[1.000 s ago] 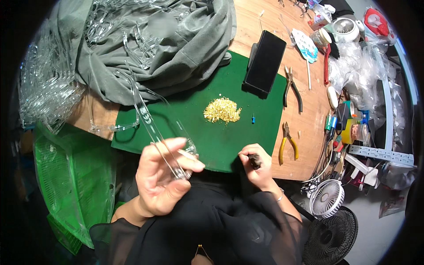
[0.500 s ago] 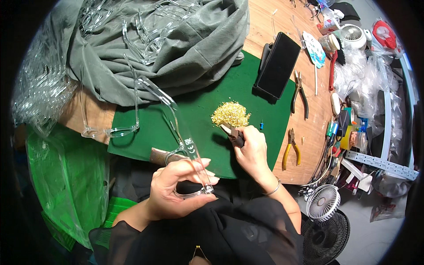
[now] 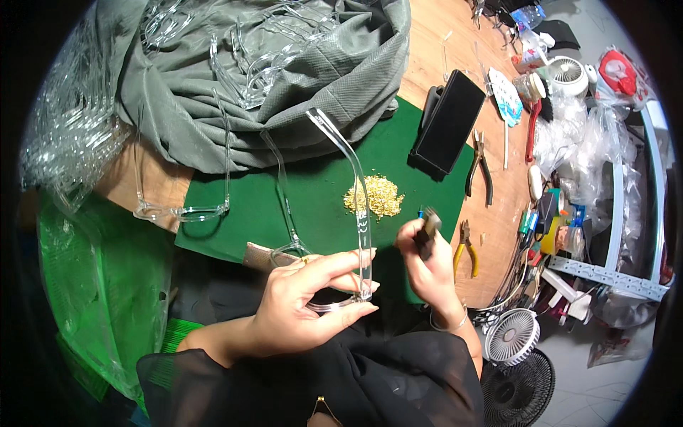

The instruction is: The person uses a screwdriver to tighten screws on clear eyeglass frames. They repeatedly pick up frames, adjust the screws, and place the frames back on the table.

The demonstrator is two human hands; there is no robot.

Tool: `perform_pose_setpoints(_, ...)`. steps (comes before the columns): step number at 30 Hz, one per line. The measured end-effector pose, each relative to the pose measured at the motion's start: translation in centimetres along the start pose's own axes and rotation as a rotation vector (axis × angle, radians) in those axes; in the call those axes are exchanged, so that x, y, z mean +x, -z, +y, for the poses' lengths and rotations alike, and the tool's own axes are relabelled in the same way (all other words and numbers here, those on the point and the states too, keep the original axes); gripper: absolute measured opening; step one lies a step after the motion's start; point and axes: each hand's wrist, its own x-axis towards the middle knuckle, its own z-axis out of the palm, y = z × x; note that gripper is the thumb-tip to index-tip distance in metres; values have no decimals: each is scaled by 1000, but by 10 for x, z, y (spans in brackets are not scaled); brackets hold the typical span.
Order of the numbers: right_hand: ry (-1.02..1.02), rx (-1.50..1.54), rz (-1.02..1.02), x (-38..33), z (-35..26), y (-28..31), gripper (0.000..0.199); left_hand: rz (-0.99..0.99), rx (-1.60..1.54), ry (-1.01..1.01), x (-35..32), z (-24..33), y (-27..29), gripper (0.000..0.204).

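Observation:
Clear eyeglasses (image 3: 363,242) are pinched near one hinge by my left hand (image 3: 299,299), one temple pointing up and away over the green mat. The other temple stretches to the left of it. My right hand (image 3: 430,274) is closed around a pair of pliers (image 3: 428,233), whose dark jaws are lifted above the mat's right part; I cannot make out anything between them. A heap of tiny gold-coloured metal parts (image 3: 384,196) lies on the green mat (image 3: 327,192). Partly behind the pliers is a small blue piece (image 3: 420,212).
Grey cloth (image 3: 341,78) with several clear frames fills the far left. Another clear pair of eyeglasses (image 3: 181,212) rests at the mat's left edge. Right lie a black phone (image 3: 449,121), black-handled pliers (image 3: 478,167), yellow-handled pliers (image 3: 466,249) and a white fan (image 3: 512,336).
My right hand has drawn the pliers off the gold heap, moving right and nearer to me. The eyeglasses have turned in my left hand, with the temple now more upright and further right.

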Motion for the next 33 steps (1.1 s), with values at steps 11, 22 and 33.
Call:
perform_pose_setpoints(11, 799, 102, -43, 0, -35, -19, 16, -56, -10, 42, -2, 13, -3, 53)
perform_pose_setpoints(22, 785, 198, -63, -1, -40, -23, 15, -144, -66, 46, -2, 17, 6, 54)
perform_pose_setpoints(33, 769, 170, -156, -4, -43, -21, 15, -159, -26, 35, -8, 17, 9, 52)
